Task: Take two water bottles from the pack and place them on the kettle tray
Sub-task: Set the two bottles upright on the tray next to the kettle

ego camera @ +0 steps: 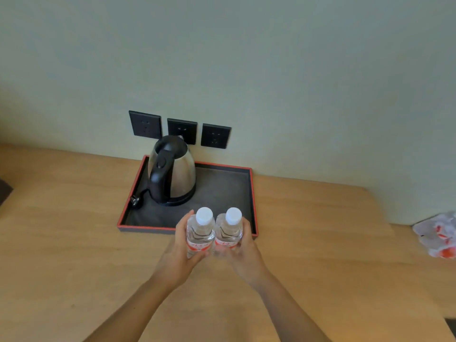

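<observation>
Two clear water bottles with white caps and red labels stand side by side, upright, at the front edge of the kettle tray. My left hand [178, 255] grips the left bottle [200, 230] and my right hand [244, 253] grips the right bottle [229, 229]. The black tray with a red rim [252, 193] lies on the wooden table against the wall. A steel kettle with a black handle [172, 171] stands on its left half. The bottle pack [438, 235], torn plastic wrap with red print, lies at the far right of the table.
Three black wall sockets [181, 130] sit behind the kettle. The kettle's plug and cord [135, 200] lie in the tray's left front corner. The wooden table [74, 243] stretches left and right; a dark object [3, 191] shows at the left edge.
</observation>
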`<state>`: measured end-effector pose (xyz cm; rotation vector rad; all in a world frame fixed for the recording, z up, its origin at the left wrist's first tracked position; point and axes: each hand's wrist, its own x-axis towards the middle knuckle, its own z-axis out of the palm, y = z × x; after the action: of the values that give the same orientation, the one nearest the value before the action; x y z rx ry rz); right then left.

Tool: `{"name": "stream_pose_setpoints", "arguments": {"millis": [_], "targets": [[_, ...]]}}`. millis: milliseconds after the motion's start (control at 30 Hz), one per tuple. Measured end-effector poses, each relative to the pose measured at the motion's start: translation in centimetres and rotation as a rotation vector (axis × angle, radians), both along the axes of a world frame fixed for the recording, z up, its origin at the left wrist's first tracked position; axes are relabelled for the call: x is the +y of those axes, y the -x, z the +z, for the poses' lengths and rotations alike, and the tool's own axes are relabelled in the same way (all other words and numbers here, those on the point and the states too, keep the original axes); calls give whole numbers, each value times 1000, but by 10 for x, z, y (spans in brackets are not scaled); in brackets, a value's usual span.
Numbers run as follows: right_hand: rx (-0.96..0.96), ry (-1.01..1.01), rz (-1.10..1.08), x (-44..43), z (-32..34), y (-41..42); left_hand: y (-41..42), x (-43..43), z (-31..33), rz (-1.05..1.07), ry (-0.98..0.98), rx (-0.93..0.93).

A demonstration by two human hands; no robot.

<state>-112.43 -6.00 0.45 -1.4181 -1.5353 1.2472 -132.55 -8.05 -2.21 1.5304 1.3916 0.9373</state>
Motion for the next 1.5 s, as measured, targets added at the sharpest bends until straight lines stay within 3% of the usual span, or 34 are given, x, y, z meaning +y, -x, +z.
{"name": "stream_pose_setpoints", "arguments": {"millis": [400,567,733,1000,1500], "targets": [[72,138,-103,27,35,7,20,58,22,-188,107,-133],[107,150,-69,73,52,-12,16,104,38,-221,81,-98],[120,66,-58,142,57,-27,-10,166,52,-124,-45,-57],[121,3,-77,234,30,-41,-51,240,27,24,-93,-68],[103,-19,-17,260,-1,-49,-51,256,-13,100,-105,11]]}}
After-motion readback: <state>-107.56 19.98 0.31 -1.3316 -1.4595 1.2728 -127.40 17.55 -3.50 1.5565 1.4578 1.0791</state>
